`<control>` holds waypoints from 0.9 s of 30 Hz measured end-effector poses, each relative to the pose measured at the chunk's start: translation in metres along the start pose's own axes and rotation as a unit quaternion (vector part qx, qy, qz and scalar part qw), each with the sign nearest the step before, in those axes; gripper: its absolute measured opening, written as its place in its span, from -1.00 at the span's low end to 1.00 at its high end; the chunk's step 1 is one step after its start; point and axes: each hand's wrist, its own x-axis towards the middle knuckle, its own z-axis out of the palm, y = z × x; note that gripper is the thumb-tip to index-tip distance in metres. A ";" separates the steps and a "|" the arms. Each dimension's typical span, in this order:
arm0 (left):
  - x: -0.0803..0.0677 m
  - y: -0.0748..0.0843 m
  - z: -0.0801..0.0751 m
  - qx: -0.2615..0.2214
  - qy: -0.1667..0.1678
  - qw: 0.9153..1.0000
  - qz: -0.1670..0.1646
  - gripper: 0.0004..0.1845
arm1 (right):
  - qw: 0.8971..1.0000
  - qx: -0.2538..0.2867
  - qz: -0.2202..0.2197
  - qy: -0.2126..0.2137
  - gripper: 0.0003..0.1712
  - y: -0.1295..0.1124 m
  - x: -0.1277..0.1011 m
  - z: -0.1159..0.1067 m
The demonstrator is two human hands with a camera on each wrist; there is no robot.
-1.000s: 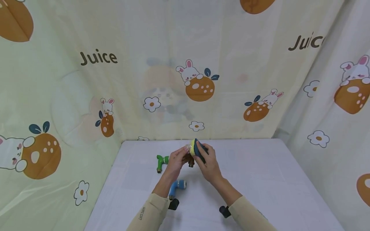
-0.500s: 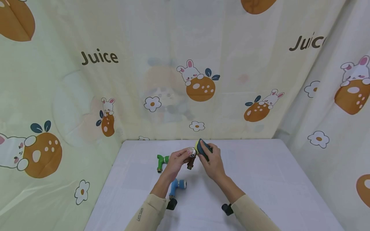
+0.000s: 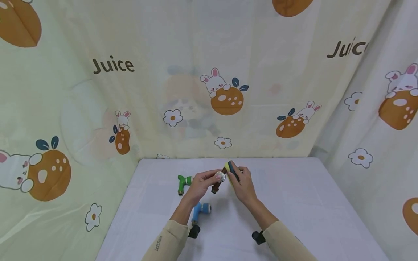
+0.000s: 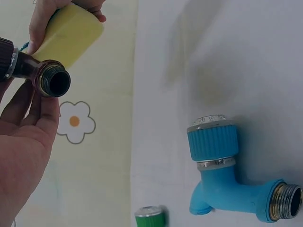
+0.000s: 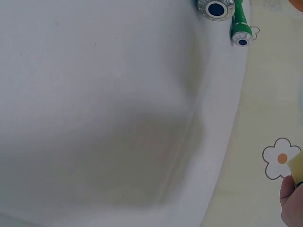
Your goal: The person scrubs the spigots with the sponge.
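Note:
My left hand (image 3: 200, 185) grips a brown tap (image 3: 215, 187) by its knob end, held above the table. The tap's silver cap faces the head view. In the left wrist view its threaded mouth (image 4: 56, 81) points outward. My right hand (image 3: 244, 188) pinches a sponge (image 3: 227, 167), yellow on one side and dark blue-green on the other. Its yellow side (image 4: 78, 35) lies against or right beside the tap's far end; contact is hard to tell. Only a thumb and a sponge corner (image 5: 297, 166) show in the right wrist view.
On the white table (image 3: 287, 203) lie a green tap (image 3: 181, 184), left of my left hand, and a blue tap (image 3: 197, 212), beneath my left wrist. A patterned curtain (image 3: 183, 90) closes off the back and sides.
The sponge has gone from the tap's silver cap to its far end, as my right hand shifted slightly right and down. My left hand has turned the tap so the cap faces the head camera.

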 end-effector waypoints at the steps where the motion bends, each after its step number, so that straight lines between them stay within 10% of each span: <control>1: 0.000 0.000 0.000 0.001 0.000 1.000 0.000 -0.58 | 1.000 0.003 0.002 -0.003 -0.37 0.000 0.000 0.000; 16: 0.001 -0.002 -0.001 -0.053 0.010 0.998 -0.014 -0.47 | 0.999 0.048 0.025 0.007 -0.35 0.003 0.001 -0.005; 27: 0.003 -0.004 -0.007 -0.078 0.039 0.996 -0.010 -0.12 | 0.989 0.061 -0.133 0.032 -0.34 -0.018 -0.011 -0.001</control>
